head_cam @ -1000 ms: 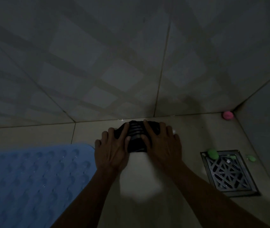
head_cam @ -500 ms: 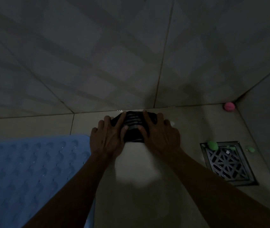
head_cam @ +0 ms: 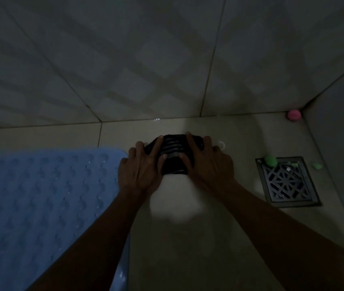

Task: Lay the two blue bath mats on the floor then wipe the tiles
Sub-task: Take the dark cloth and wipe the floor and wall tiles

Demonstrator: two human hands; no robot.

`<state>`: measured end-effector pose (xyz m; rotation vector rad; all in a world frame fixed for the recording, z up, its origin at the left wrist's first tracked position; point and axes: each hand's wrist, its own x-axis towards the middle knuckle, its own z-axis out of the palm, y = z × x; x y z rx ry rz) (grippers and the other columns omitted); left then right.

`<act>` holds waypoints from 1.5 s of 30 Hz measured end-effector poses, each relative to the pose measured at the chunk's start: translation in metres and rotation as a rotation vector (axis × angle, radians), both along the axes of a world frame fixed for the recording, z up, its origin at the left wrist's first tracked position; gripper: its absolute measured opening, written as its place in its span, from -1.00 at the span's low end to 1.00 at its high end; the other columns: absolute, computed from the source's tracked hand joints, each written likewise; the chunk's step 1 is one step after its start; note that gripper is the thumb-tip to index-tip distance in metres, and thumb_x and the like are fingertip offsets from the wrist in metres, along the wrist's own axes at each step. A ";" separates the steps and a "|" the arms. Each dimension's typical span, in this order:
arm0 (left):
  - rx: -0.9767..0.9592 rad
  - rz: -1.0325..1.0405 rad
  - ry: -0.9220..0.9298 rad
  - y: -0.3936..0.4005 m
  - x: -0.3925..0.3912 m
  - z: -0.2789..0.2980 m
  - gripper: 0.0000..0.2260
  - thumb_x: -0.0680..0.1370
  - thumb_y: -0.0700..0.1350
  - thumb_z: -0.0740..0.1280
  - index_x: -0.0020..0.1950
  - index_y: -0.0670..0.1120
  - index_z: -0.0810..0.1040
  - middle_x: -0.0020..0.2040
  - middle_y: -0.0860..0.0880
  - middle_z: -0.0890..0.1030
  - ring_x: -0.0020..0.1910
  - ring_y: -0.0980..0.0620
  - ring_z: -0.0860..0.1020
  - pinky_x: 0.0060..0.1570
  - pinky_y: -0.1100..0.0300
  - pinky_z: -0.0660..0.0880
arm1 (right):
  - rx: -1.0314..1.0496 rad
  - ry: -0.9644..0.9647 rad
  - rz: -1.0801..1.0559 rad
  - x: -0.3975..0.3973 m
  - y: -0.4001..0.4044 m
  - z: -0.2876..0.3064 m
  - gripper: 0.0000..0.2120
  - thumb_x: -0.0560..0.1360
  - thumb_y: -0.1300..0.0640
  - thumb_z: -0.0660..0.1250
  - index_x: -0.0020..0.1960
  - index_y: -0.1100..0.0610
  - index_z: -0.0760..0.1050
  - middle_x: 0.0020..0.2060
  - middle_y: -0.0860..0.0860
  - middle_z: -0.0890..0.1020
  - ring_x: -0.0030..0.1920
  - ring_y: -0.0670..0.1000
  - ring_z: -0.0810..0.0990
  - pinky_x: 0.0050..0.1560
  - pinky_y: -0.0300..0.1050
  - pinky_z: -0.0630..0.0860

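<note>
Cloth (head_cam: 172,157) dark, striped (folded), pressed on floor tile (head_cam: 240,133) under 2 flat, spread hands (head_cam: 175,164).

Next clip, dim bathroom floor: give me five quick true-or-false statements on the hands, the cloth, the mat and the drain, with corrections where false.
1. Both the left hand and the right hand press flat on the dark striped cloth. True.
2. The blue bath mat lies to the right of the hands. False: it lies to their left, on the floor.
3. The cloth lies on top of the floor drain. False: the drain is apart from it, off to the right.
4. A pink ball sits in the corner where the walls meet the floor. True.
5. The green ball rests on the bath mat. False: it sits at the drain's far left corner.
</note>
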<state>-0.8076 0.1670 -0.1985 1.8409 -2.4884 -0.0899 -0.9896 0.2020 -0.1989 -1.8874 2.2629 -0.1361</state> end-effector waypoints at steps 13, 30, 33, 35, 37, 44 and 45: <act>0.077 0.045 -0.063 0.046 0.016 0.010 -0.47 0.65 0.25 -0.01 0.61 0.17 0.05 0.24 -0.15 0.43 0.01 -0.16 0.51 -0.33 0.09 0.32 | 0.114 -0.046 -0.011 0.016 0.044 0.005 -0.35 0.61 -0.36 -0.02 0.62 -0.20 -0.08 0.45 0.15 0.27 0.15 0.25 0.52 -0.05 0.03 0.48; 0.096 -0.029 -0.119 0.140 0.051 0.018 -0.48 0.65 0.26 0.07 0.59 0.14 0.22 0.18 -0.21 0.51 -0.11 -0.24 0.54 -0.36 0.10 0.28 | 0.174 -0.169 -0.048 0.049 0.148 0.014 -0.31 0.59 -0.39 0.00 0.62 -0.20 -0.11 0.50 0.18 0.23 0.24 0.28 0.46 0.11 0.09 0.48; 0.118 0.015 -0.128 0.157 0.046 0.022 -0.45 0.65 0.28 0.02 0.62 0.17 0.07 0.25 -0.21 0.42 -0.01 -0.26 0.50 -0.33 0.05 0.28 | 0.166 -0.177 -0.043 0.051 0.163 0.013 -0.30 0.59 -0.38 0.03 0.63 -0.18 -0.09 0.51 0.18 0.23 0.24 0.28 0.47 0.11 0.09 0.49; 0.121 0.032 -0.170 0.169 0.047 0.026 -0.44 0.65 0.28 0.00 0.63 0.18 0.02 0.25 -0.20 0.40 -0.01 -0.25 0.49 -0.32 0.04 0.26 | 0.152 -0.171 -0.013 0.053 0.175 0.011 -0.31 0.60 -0.37 0.03 0.63 -0.18 -0.09 0.51 0.19 0.23 0.24 0.29 0.46 0.10 0.08 0.49; 0.144 0.049 -0.192 0.184 0.048 0.029 -0.44 0.65 0.28 -0.02 0.63 0.19 -0.01 0.24 -0.20 0.39 -0.02 -0.24 0.49 -0.32 0.04 0.26 | 0.170 -0.185 0.023 0.053 0.186 0.012 -0.32 0.61 -0.36 0.01 0.63 -0.17 -0.12 0.52 0.19 0.20 0.27 0.30 0.44 0.12 0.10 0.48; 0.210 0.100 -0.218 0.242 0.048 0.036 -0.44 0.65 0.27 -0.04 0.63 0.20 -0.08 0.22 -0.18 0.38 -0.02 -0.21 0.51 -0.30 0.05 0.28 | 0.203 -0.129 0.074 0.056 0.234 0.017 -0.33 0.62 -0.35 -0.02 0.63 -0.16 -0.13 0.47 0.22 0.26 0.16 0.27 0.49 -0.01 0.04 0.49; 0.221 0.106 -0.229 0.251 0.048 0.038 -0.44 0.65 0.27 -0.04 0.63 0.20 -0.09 0.23 -0.18 0.38 -0.01 -0.21 0.51 -0.30 0.05 0.29 | 0.208 -0.113 0.079 0.058 0.242 0.018 -0.33 0.62 -0.34 -0.03 0.63 -0.15 -0.14 0.46 0.21 0.26 0.14 0.26 0.50 -0.04 0.02 0.48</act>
